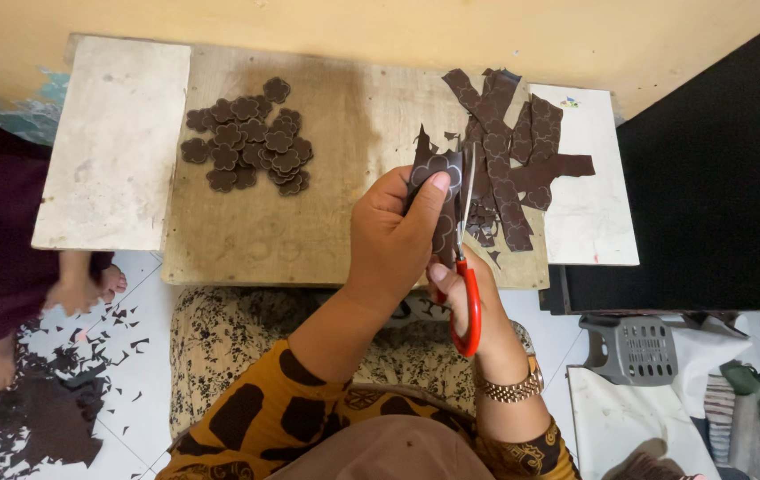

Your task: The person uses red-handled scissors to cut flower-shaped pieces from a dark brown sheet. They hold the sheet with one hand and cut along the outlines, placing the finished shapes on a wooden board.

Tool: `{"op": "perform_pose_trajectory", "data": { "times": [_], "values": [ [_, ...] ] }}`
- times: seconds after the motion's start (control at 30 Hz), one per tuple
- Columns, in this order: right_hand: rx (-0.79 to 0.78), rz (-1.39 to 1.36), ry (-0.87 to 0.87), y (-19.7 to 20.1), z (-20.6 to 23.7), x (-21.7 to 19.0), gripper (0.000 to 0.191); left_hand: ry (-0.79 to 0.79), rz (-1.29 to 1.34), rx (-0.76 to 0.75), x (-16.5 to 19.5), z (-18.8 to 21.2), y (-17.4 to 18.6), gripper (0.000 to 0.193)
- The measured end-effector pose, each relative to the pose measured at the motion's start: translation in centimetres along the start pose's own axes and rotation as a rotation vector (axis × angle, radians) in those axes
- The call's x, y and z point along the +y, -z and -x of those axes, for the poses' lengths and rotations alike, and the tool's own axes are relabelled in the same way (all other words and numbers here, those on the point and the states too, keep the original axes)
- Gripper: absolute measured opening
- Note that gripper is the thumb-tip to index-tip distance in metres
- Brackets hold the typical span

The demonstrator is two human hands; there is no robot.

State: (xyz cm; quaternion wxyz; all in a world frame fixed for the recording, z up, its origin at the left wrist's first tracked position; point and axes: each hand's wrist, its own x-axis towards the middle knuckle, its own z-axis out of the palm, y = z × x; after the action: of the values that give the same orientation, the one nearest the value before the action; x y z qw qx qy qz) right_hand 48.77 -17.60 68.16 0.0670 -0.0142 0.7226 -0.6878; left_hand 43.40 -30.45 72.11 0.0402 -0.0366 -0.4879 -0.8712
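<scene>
My left hand pinches a dark brown strip printed with flower outlines, thumb on top of it. My right hand sits just below and behind, fingers through the red handles of scissors, whose blades point up along the strip's right edge. A heap of cut brown flower shapes lies on the wooden board to the far left of my hands. A bundle of uncut brown strips lies to the right, beyond the scissors.
A pale board lies at the left, a white one at the right. Brown offcuts litter the tiled floor beside another person's bare feet. A grey plastic stool stands at lower right.
</scene>
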Motion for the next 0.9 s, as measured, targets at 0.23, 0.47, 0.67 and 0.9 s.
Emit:
{"op": "perform_pose_trajectory", "data": {
  "times": [0.23,0.47,0.67,0.9],
  "values": [
    [0.017,-0.089,0.025,-0.5,0.2,-0.3,0.023,0.008,-0.031,0.024,0.1,0.3,-0.2,0.018],
    [0.022,-0.094,0.046,-0.2,0.1,0.3,0.021,0.010,-0.034,0.028,0.4,0.4,-0.3,0.018],
    [0.011,-0.061,0.016,0.5,0.2,-0.1,0.016,0.085,-0.047,-0.031,1.0,-0.2,0.3,0.019],
    [0.045,0.017,-0.017,0.7,0.0,-0.5,0.016,0.130,-0.078,-0.043,1.6,-0.6,0.6,0.020]
  ]
}}
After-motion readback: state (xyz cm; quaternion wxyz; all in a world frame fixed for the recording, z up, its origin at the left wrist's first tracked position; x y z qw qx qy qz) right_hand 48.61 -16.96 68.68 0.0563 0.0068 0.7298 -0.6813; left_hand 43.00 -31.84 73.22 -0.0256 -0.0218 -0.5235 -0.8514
